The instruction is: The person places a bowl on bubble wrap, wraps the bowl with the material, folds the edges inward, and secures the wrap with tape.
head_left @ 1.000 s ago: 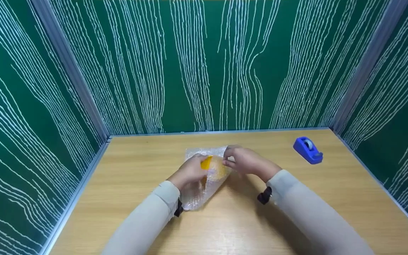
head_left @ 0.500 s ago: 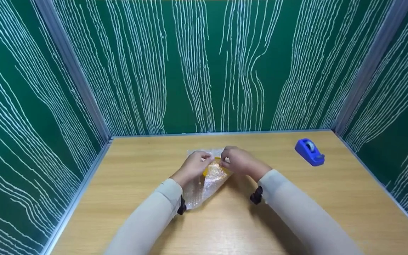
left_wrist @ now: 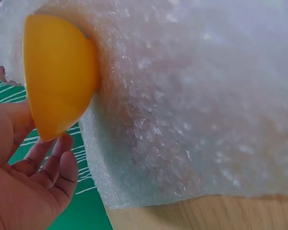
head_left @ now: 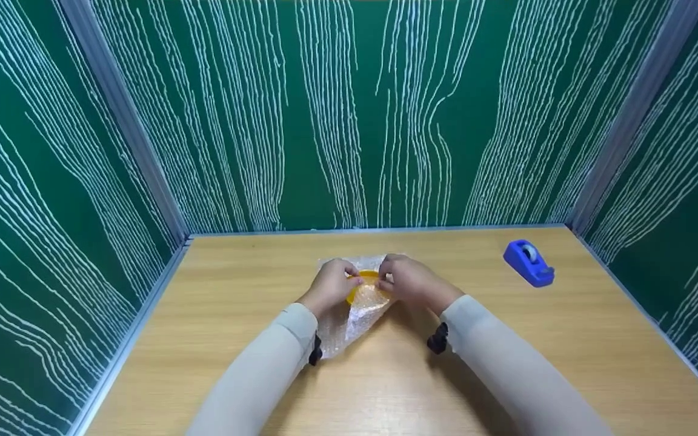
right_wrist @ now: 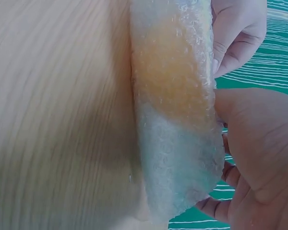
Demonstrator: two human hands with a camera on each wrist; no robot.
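A yellow bowl (left_wrist: 57, 72) sits partly wrapped in a sheet of bubble wrap (head_left: 358, 324) at the middle of the table. In the left wrist view its side and foot show bare, and its rim faces the fingers. My left hand (head_left: 329, 286) grips the bowl's rim on the left, thumb at the edge and fingers beyond it. Over the bowl's right side a flap of the wrap is folded, and my right hand (head_left: 412, 278) pinches its edge at the rim. Seen from the right wrist, the bowl shows only as an orange blur through the bubble wrap (right_wrist: 177, 158).
A blue tape dispenser (head_left: 529, 263) with a roll of tape stands at the table's back right. The wooden table (head_left: 234, 266) is bounded at the back and sides by green panels (head_left: 325, 200) with white lines.
The left hand has moved up along the bowl to its rim. The right hand has drawn the wrap flap slightly inward over the bowl, and both hands are closer together.
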